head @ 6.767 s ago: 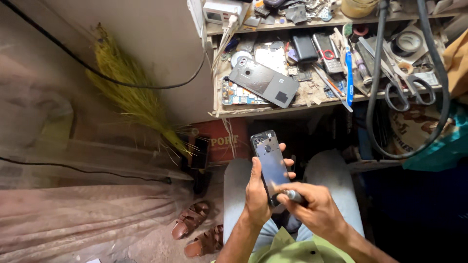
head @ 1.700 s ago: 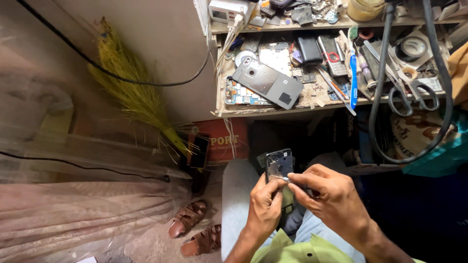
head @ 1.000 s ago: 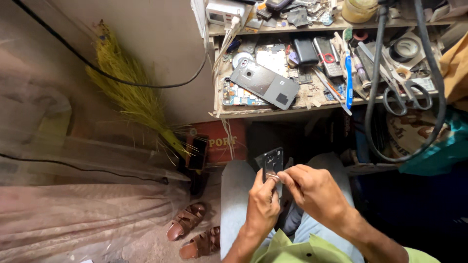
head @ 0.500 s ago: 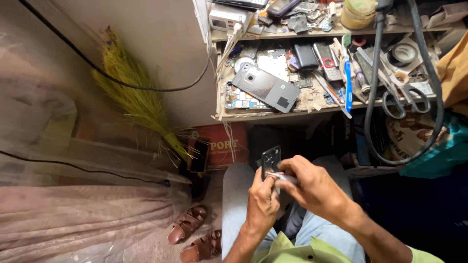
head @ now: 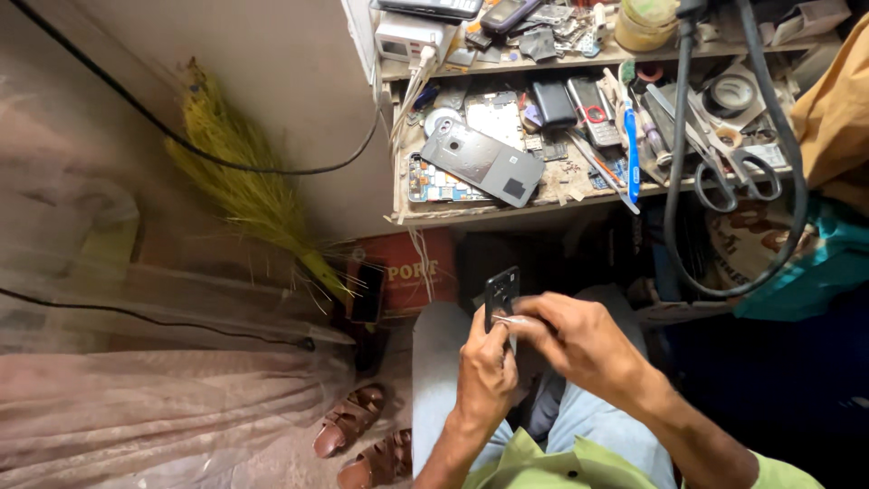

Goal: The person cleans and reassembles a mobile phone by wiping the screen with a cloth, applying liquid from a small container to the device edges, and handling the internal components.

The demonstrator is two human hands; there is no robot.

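My left hand grips a dark phone from below, holding it upright over my lap with its top edge sticking out above my fingers. My right hand is closed over the phone's lower part from the right, with the fingers pinching a thin pale piece against it. Most of the phone is hidden behind both hands. What exactly the pale piece is cannot be made out.
A cluttered bench lies ahead with a grey phone back cover, scissors, a blue tool and phone parts. A thick black cable loops at right. A yellow broom leans left; sandals are on the floor.
The phone has dropped from raised, screen in full view, to low over my lap. My right hand has closed over it, pinching a pale strip instead of holding a small tool.
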